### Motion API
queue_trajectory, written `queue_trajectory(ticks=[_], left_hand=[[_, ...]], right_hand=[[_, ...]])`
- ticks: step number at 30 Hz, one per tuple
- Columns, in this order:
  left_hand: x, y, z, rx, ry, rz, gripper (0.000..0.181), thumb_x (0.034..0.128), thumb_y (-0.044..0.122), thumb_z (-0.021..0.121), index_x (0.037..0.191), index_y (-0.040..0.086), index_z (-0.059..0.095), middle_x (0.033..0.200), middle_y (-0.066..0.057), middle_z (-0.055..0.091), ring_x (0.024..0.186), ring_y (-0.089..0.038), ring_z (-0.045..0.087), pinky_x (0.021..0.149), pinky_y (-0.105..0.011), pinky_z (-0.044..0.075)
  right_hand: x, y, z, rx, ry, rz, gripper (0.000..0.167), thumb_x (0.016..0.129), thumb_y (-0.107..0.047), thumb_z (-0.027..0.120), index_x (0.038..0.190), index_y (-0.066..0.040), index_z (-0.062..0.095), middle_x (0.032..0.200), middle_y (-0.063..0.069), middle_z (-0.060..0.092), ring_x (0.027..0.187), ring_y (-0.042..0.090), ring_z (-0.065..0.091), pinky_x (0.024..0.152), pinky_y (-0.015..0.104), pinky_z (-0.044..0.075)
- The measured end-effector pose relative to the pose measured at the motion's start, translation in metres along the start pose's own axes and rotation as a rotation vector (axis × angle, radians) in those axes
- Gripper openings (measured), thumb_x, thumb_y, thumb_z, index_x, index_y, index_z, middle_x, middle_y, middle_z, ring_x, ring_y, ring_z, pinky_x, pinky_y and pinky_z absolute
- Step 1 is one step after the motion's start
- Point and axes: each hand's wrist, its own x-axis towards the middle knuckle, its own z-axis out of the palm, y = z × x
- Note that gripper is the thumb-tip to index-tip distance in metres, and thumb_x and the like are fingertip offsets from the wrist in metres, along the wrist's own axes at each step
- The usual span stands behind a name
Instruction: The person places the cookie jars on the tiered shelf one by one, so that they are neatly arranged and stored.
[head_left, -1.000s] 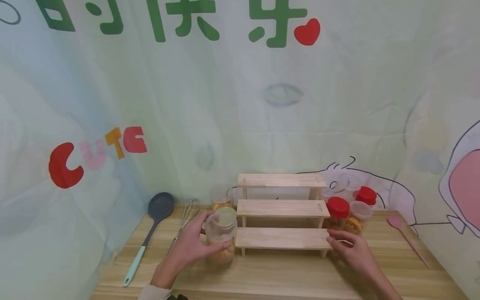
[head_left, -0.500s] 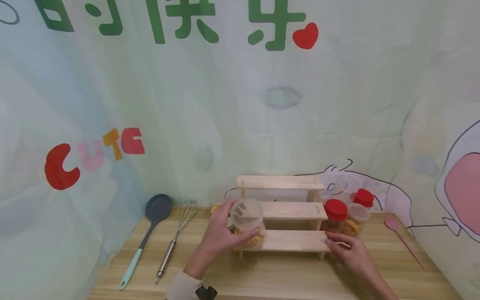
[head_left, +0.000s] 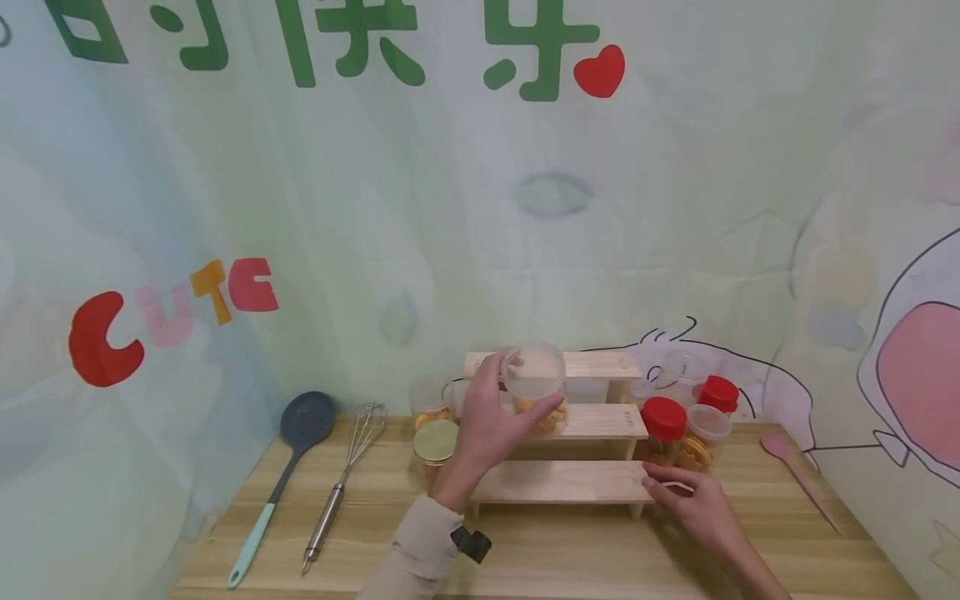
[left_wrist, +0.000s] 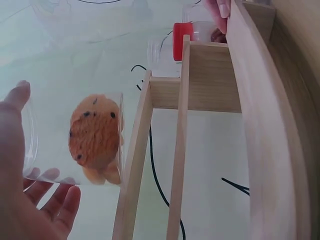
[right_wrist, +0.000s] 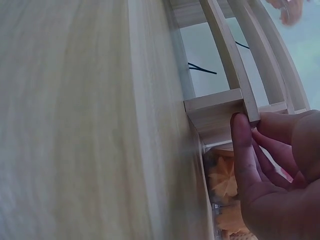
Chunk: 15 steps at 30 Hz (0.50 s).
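Observation:
My left hand (head_left: 489,425) grips a clear jar (head_left: 534,377) with a pale translucent lid, thumb on one side and fingers on the other. Cookies with dark specks (left_wrist: 95,140) show through its wall in the left wrist view. The jar is over the upper part of a three-tier wooden rack (head_left: 558,482); in the left wrist view its base is close to the top plank, and whether they touch I cannot tell. At the rack's right end, my right hand (head_left: 697,507) pinches the corner of the lowest plank between thumb and fingers (right_wrist: 242,145).
Red-lidded jars (head_left: 664,418) and a clear-lidded cookie jar (head_left: 705,433) stand right of the rack. On its left are a green-lidded jar (head_left: 435,442) and another clear jar (head_left: 430,400). A slotted skimmer (head_left: 307,421), whisk (head_left: 336,508) and pink spoon (head_left: 798,479) lie farther out.
From left of the rack, my left hand has carried the clear jar right and up to the upper tiers. The green-lidded jar has come into fuller view. My right hand keeps its hold.

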Motion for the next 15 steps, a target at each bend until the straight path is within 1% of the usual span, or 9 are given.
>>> queue_trajectory(ticks=[4, 7, 9, 11, 15], left_hand=[[0.012, 0.004, 0.01, 0.007, 0.018, 0.019, 0.085, 0.0846, 0.059, 0.089, 0.152, 0.02, 0.054, 0.14, 0.004, 0.063, 0.12, -0.019, 0.062, 0.093, -0.045, 0.059], [0.022, 0.007, 0.016, 0.018, 0.033, 0.009, 0.088, 0.0843, 0.061, 0.088, 0.154, 0.021, 0.052, 0.141, 0.005, 0.062, 0.123, -0.016, 0.061, 0.093, -0.042, 0.059], [0.029, 0.009, 0.02, 0.026, 0.047, 0.001, 0.09, 0.0838, 0.063, 0.088, 0.155, 0.023, 0.051, 0.14, 0.005, 0.062, 0.119, -0.015, 0.061, 0.09, -0.038, 0.058], [0.036, 0.011, 0.024, 0.016, 0.06, -0.004, 0.09, 0.0837, 0.064, 0.088, 0.155, 0.022, 0.051, 0.14, 0.004, 0.062, 0.118, -0.016, 0.061, 0.09, -0.036, 0.057], [0.049, 0.012, 0.032, -0.014, 0.062, -0.033, 0.092, 0.0847, 0.062, 0.088, 0.157, 0.019, 0.05, 0.142, -0.001, 0.062, 0.122, -0.023, 0.062, 0.094, -0.041, 0.058]], right_hand=[[0.0, 0.0, 0.0, -0.008, 0.012, -0.006, 0.04, 0.1, -0.022, 0.081, 0.134, -0.002, 0.075, 0.14, 0.018, 0.073, 0.108, 0.021, 0.076, 0.083, 0.025, 0.064], [0.001, 0.001, 0.0, -0.008, 0.018, -0.01, 0.039, 0.1, -0.021, 0.08, 0.133, -0.002, 0.075, 0.14, 0.02, 0.073, 0.11, 0.024, 0.076, 0.084, 0.028, 0.065], [0.001, 0.002, 0.0, -0.008, 0.018, -0.013, 0.039, 0.1, -0.02, 0.08, 0.134, -0.002, 0.075, 0.14, 0.02, 0.073, 0.11, 0.024, 0.076, 0.085, 0.029, 0.065], [0.001, 0.002, 0.0, -0.013, 0.017, -0.014, 0.039, 0.1, -0.021, 0.08, 0.134, -0.003, 0.075, 0.14, 0.019, 0.073, 0.111, 0.024, 0.076, 0.085, 0.029, 0.065], [0.001, 0.003, 0.0, -0.014, 0.014, -0.004, 0.039, 0.099, -0.023, 0.081, 0.134, -0.004, 0.076, 0.141, 0.018, 0.073, 0.113, 0.025, 0.075, 0.086, 0.029, 0.065]])
